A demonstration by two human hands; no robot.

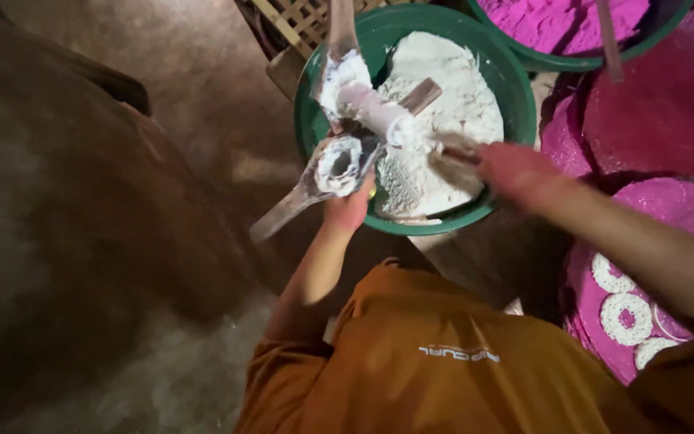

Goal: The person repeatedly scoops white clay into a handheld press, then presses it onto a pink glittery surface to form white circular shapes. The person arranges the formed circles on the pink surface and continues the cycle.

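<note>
Gripping a small round ring mould packed with white dough (339, 165), the left hand (349, 207) has its fingers curled about it at the near rim of the green plastic basin of white dough (516, 88). Just beside it, the right hand (516, 173) closes on a dough-caked stick (379, 111) reaching into the basin. Three white dough rings (626, 315) already lie on the pink round mat (684, 213) beyond the right fingers; much dough remains unformed.
</note>
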